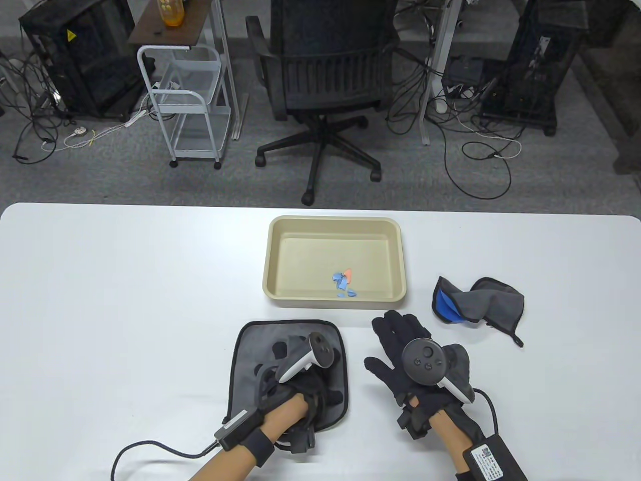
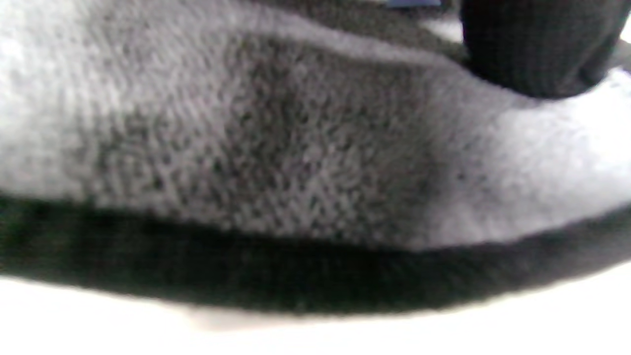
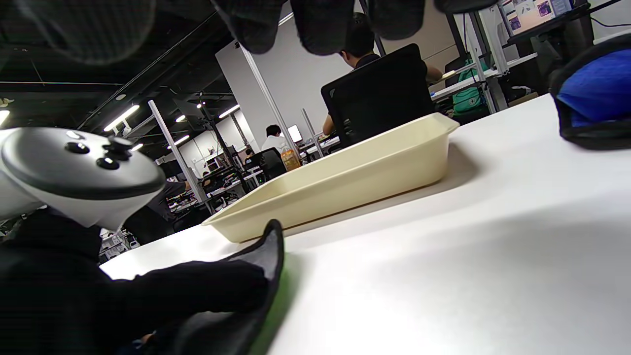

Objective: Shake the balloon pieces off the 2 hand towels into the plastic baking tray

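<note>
Wrist view hides tray's balloon pieces (image 1: 344, 283)

Left hand (image 1: 295, 373) palm down, fingers spread flat, right hand (image 1: 410, 350) palm down, fingers straight

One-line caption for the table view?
Left hand rests on flat grey towel; right hand open beside baking tray.

2 grey hand towels: the flat towel (image 1: 250, 340) under the left hand (image 1: 295, 371), and the crumpled towel (image 1: 493, 300) beyond the right hand (image 1: 415, 350). 1 beige plastic baking tray (image 1: 273, 250) ahead of both hands. 1 small cluster of balloon pieces (image 1: 343, 283) inside it, too small to count singly. 1 white table (image 1: 125, 300)
</note>
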Tool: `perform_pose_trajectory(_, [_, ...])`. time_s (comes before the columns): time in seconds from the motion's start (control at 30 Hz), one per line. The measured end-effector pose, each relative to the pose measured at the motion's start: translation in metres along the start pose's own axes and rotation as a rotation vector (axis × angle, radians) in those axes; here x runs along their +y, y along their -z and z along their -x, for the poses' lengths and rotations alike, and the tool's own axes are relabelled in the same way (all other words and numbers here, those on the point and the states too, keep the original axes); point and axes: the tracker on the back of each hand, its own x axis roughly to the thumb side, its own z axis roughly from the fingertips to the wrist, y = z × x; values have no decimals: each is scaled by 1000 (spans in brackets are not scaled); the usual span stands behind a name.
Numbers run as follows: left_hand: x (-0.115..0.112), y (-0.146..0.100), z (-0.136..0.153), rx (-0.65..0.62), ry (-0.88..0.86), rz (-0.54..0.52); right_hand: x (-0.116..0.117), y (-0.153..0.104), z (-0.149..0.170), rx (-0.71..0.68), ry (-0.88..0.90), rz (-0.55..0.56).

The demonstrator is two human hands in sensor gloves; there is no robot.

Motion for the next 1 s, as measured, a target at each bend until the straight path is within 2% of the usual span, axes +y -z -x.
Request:
perform_pose_trajectory(0.27, [4, 3, -29, -12, 14, -17, -3, 0, 2, 7, 1, 3])
perform_pose_trajectory(0.37, [15, -4, -25, -58, -65, -16, -7, 0, 3, 8, 14, 15])
perform_pose_trajectory(0.5, [40, -28, -9, -138, -148, -30, -12, -1, 6, 14, 32, 32])
perform_pose_trajectory(0.6, [63, -51, 15, -207, -205, -91, -13, -1, 7, 18, 38, 30])
perform_pose_trajectory(0.73, [88, -59, 63, -168, -253, -269, -13, -2, 6, 11, 32, 33])
perform_pose_trajectory(0.77, [93, -56, 80, -127, -265, -323, -12, -1, 6, 9, 32, 31])
perform_pose_trajectory(0.87, [93, -39, 120, 13, -331, -377, -10, -1, 5, 9, 23, 23])
perform_pose_trajectory(1.0, [73, -12, 151, 88, -407, -320, -9, -1, 6, 14, 22, 18])
